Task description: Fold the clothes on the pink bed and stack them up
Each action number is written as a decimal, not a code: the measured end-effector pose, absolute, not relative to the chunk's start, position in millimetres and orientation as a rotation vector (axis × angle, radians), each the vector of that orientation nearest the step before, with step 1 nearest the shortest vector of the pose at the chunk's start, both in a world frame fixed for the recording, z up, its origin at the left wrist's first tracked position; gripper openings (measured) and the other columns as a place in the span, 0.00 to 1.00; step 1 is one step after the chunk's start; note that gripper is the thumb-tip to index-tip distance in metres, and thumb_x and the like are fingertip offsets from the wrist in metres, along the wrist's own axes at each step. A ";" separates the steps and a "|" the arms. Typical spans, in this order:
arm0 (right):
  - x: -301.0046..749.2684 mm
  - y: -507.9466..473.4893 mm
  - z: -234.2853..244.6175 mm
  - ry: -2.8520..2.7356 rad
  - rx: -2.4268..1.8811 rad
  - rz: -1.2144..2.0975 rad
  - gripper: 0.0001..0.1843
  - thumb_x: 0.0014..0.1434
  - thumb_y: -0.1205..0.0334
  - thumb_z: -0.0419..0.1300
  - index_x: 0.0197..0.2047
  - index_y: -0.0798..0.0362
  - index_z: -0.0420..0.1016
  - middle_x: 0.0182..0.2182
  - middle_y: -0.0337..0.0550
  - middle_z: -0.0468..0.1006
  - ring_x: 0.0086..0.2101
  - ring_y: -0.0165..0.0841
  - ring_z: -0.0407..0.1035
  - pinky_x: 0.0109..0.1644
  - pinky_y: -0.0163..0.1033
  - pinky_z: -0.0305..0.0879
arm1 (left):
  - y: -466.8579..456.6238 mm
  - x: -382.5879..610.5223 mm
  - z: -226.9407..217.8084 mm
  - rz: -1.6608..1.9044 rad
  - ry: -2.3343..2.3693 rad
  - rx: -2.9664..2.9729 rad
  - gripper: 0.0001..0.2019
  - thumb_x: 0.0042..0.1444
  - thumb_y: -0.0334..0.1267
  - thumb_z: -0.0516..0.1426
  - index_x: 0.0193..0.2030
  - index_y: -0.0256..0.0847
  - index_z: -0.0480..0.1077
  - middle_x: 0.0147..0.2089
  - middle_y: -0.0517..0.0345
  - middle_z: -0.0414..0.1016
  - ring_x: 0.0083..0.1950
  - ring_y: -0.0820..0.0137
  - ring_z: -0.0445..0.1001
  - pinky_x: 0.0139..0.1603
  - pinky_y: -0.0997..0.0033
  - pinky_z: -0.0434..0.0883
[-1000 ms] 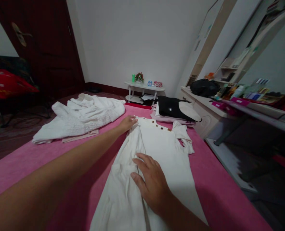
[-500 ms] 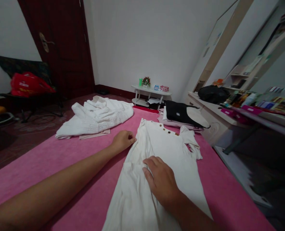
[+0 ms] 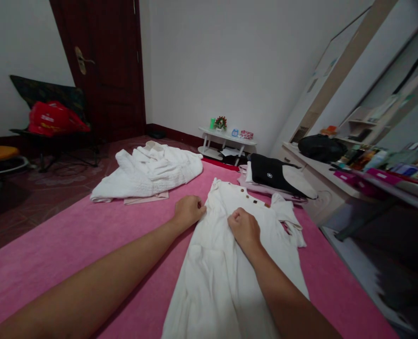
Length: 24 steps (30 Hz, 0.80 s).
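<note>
A white garment (image 3: 226, 273) with brown buttons near its top lies stretched out on a pink bed cover (image 3: 89, 245). My left hand (image 3: 188, 210) is closed on the garment's left edge near the shoulder. My right hand (image 3: 243, 227) rests on the cloth just below the buttons, its fingers curled and pinching the fabric. Both forearms reach in from the bottom of the view.
A heap of white clothes (image 3: 148, 172) lies at the far left of the bed. A black and white folded item (image 3: 276, 172) sits on pink ones at the far end. Beyond are a small white table (image 3: 228, 139), a dark door (image 3: 99, 66), and a cluttered dresser (image 3: 353, 169) on the right.
My right hand has moved up the garment from its middle to just below the buttons and has closed from flat to a pinch. My left hand has drawn back slightly along the edge.
</note>
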State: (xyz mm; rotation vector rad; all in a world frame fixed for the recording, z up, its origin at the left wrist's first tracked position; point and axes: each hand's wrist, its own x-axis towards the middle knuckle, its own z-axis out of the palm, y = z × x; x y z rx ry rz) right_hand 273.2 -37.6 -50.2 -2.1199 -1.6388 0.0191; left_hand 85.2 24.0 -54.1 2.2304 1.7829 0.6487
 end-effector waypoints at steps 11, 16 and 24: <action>267.2 -26.8 -48.8 -1.682 -1.971 0.093 0.06 0.55 0.57 0.59 0.30 0.48 0.73 0.25 0.34 0.76 0.28 0.30 0.68 0.29 0.33 0.50 | 24.2 86.1 -55.6 0.697 1.772 2.210 0.11 0.53 0.46 0.56 0.33 0.43 0.76 0.35 0.55 0.79 0.36 0.65 0.75 0.30 0.71 0.61; 284.2 -30.2 -47.9 -1.495 -2.048 0.015 0.07 0.54 0.57 0.59 0.26 0.49 0.72 0.22 0.34 0.74 0.26 0.31 0.68 0.28 0.34 0.51 | 25.9 84.9 -54.8 0.672 1.765 2.181 0.10 0.53 0.45 0.56 0.33 0.43 0.76 0.34 0.55 0.78 0.37 0.64 0.75 0.32 0.69 0.64; 277.6 -35.4 -50.7 -1.925 -1.732 -0.249 0.25 0.49 0.78 0.51 0.47 0.50 0.74 0.50 0.43 0.75 0.51 0.36 0.67 0.48 0.39 0.63 | 17.2 91.1 -57.1 1.095 1.191 2.771 0.17 0.56 0.28 0.55 0.52 0.44 0.70 0.62 0.49 0.64 0.60 0.60 0.63 0.55 0.58 0.65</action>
